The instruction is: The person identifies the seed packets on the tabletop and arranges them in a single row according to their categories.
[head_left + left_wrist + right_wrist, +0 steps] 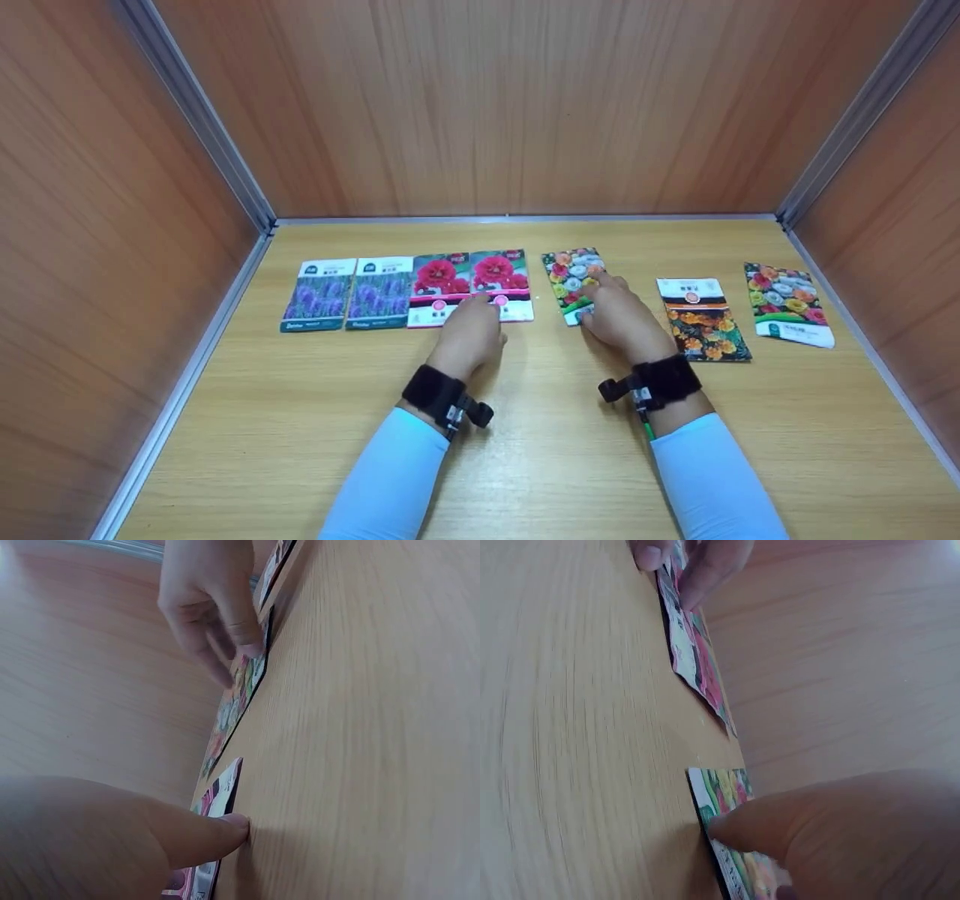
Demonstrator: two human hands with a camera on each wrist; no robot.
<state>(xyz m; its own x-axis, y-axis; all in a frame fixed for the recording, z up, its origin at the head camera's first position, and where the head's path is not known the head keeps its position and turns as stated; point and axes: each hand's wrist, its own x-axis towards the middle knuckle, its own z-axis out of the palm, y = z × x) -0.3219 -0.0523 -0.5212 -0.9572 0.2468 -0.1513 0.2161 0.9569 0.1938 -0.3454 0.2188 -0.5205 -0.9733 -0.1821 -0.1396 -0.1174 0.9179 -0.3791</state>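
Two packets picturing magenta flowers (493,271) lie side by side on the table. My left hand (471,336) rests at their lower edge, its fingers touching them; in the left wrist view its thumb (217,834) is at the packet's near edge. To the right, a packet of mixed-colour roses (564,279) lies slightly turned, a gap away from the magenta pair. My right hand (628,319) touches this packet with extended fingers on top; in the right wrist view the thumb (739,827) presses near its white-and-green end. The right fingertips are partly hidden in that view.
Two lavender packets (379,296) continue the row at left. An orange-flower packet (705,330) lies right of my right hand, and a second mixed-rose packet (786,296) lies tilted near the right wall. Wooden panels (510,112) enclose the table (540,465) at back and sides.
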